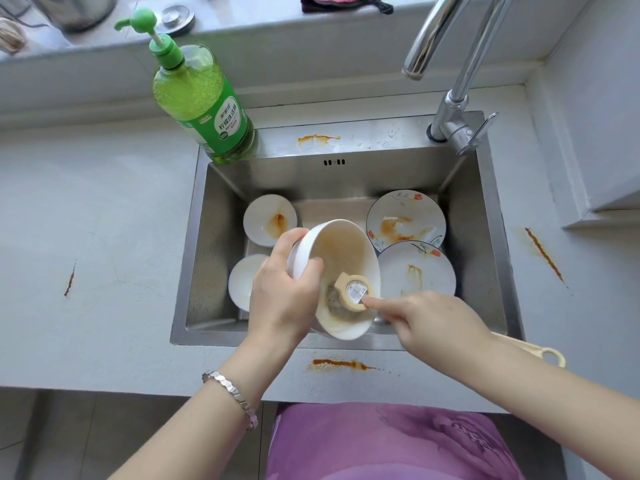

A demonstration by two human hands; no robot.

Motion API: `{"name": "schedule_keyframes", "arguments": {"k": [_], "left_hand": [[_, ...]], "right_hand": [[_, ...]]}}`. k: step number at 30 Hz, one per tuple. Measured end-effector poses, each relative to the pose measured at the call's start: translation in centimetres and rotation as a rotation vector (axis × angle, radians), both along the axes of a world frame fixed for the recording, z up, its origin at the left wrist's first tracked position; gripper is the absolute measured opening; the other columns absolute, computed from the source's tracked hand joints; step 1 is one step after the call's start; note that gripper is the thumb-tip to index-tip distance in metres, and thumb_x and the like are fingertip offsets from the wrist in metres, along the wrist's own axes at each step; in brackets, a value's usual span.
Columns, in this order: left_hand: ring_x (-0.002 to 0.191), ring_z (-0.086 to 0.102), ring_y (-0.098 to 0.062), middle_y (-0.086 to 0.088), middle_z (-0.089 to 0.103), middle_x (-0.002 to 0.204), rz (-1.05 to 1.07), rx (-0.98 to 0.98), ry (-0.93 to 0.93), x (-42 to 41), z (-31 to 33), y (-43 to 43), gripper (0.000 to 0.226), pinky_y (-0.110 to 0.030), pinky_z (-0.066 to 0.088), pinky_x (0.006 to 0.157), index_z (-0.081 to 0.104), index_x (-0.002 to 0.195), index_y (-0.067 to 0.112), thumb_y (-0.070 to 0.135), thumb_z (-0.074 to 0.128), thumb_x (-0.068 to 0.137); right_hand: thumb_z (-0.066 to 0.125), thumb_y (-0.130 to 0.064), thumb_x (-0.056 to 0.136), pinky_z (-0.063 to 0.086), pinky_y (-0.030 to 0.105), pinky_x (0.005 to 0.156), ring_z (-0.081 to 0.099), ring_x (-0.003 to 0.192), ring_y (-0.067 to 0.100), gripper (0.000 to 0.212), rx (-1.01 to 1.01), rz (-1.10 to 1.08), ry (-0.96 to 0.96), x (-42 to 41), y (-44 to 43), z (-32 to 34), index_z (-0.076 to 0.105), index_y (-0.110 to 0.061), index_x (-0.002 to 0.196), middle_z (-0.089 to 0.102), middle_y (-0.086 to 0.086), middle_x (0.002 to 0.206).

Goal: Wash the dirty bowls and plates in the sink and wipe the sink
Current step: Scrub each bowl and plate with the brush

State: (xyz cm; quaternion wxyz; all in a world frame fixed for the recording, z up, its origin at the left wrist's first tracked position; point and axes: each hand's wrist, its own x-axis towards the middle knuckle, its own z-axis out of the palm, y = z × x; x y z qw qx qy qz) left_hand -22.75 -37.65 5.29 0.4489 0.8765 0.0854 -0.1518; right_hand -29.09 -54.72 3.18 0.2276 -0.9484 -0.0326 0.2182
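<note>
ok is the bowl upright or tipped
Tipped: the left hand holds the bowl over the sink with its mouth turned sideways toward the right hand, which holds a brush inside it.

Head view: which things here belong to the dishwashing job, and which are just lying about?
In the job: white bowl in left hand, dish brush in right hand, two stained bowls, two floral plates, sink, detergent bottle, tap.
Lying about: pink cloth, metal lid, steel pot, all on the back ledge.
</note>
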Motion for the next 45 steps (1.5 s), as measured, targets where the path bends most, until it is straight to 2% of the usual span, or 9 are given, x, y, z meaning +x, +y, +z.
{"name": "schedule_keyframes", "arguments": {"k": [9,12,14,16,23,26,30,34,45], "left_hand": [[0.079,0.054,-0.008,0.011,0.057,0.08,0.04,-0.033,0.051,0.1,0.0,0.4,0.023,-0.026,0.044,0.064,0.05,0.104,0.043,0.025,0.052,0.09],[0.077,0.054,-0.008,0.009,0.058,0.079,0.072,-0.098,0.13,0.0,-0.2,0.7,0.021,-0.025,0.042,0.065,0.053,0.104,0.039,0.023,0.053,0.089],[0.081,0.056,-0.01,0.01,0.06,0.085,0.101,-0.176,0.17,0.0,-0.5,0.7,0.022,-0.027,0.043,0.067,0.057,0.106,0.032,0.029,0.057,0.084],[0.085,0.059,-0.01,0.007,0.063,0.093,0.102,-0.244,0.203,-0.1,-0.5,0.7,0.035,-0.025,0.045,0.068,0.06,0.11,0.026,0.035,0.056,0.076],[0.068,0.06,-0.007,0.008,0.063,0.083,0.116,-0.351,0.311,-0.2,0.3,1.3,0.014,-0.019,0.046,0.049,0.058,0.093,0.031,0.028,0.045,0.096],[0.071,0.061,-0.006,0.008,0.064,0.084,0.102,-0.37,0.269,-0.3,0.2,1.1,0.014,-0.017,0.045,0.051,0.059,0.096,0.028,0.027,0.045,0.096],[0.086,0.062,-0.013,0.003,0.065,0.098,0.068,-0.384,0.289,-0.6,0.0,0.5,0.019,-0.023,0.046,0.062,0.059,0.106,0.024,0.03,0.044,0.096],[0.064,0.063,0.0,0.009,0.065,0.08,0.07,-0.386,0.279,-0.4,0.2,1.1,0.018,-0.014,0.045,0.047,0.06,0.1,0.025,0.031,0.044,0.096],[0.084,0.063,-0.017,0.002,0.065,0.098,0.102,-0.393,0.303,-0.5,-0.2,2.0,0.02,-0.032,0.049,0.064,0.059,0.098,0.032,0.039,0.04,0.096]], "right_hand": [[0.033,-0.024,0.098,0.037,0.032,0.064,0.058,0.091,0.022,0.046,-0.025,0.016,0.023,-0.1,0.1,-0.1,0.037,-0.053,0.133,0.065,-0.006,0.096],[0.04,-0.018,0.092,0.038,0.032,0.048,0.058,0.067,0.024,0.048,-0.125,0.027,-0.281,1.3,-1.5,-1.0,0.049,-0.05,0.126,0.059,-0.002,0.075],[0.046,-0.017,0.079,0.014,0.02,0.034,0.031,0.038,0.021,0.043,-0.137,0.002,-0.396,1.8,-1.3,-0.9,0.068,-0.039,0.109,0.033,-0.005,0.054],[0.042,-0.019,0.078,0.002,0.014,0.041,0.02,0.038,0.018,0.042,-0.061,-0.002,-0.53,2.2,-0.7,-0.8,0.071,-0.034,0.103,0.025,-0.005,0.053],[0.04,-0.022,0.082,0.011,0.015,0.039,0.032,0.038,0.018,0.041,0.034,-0.05,-0.497,2.0,-1.6,-0.9,0.068,-0.034,0.11,0.034,-0.006,0.053],[0.04,-0.025,0.083,0.025,0.02,0.035,0.043,0.039,0.021,0.04,0.08,-0.067,-0.512,1.9,-1.3,-1.2,0.066,-0.036,0.112,0.042,-0.005,0.05],[0.04,-0.025,0.081,0.018,0.019,0.036,0.04,0.036,0.021,0.04,0.087,-0.051,-0.512,2.2,-0.1,-1.0,0.068,-0.036,0.109,0.037,-0.005,0.05],[0.039,-0.027,0.082,0.028,0.024,0.033,0.047,0.04,0.023,0.041,0.074,-0.112,-0.479,1.7,-1.1,-1.6,0.066,-0.037,0.111,0.041,-0.005,0.05],[0.04,-0.028,0.087,0.022,0.022,0.036,0.051,0.048,0.023,0.038,0.028,-0.124,-0.439,1.6,-1.1,-1.3,0.062,-0.044,0.114,0.05,-0.002,0.054]]}}
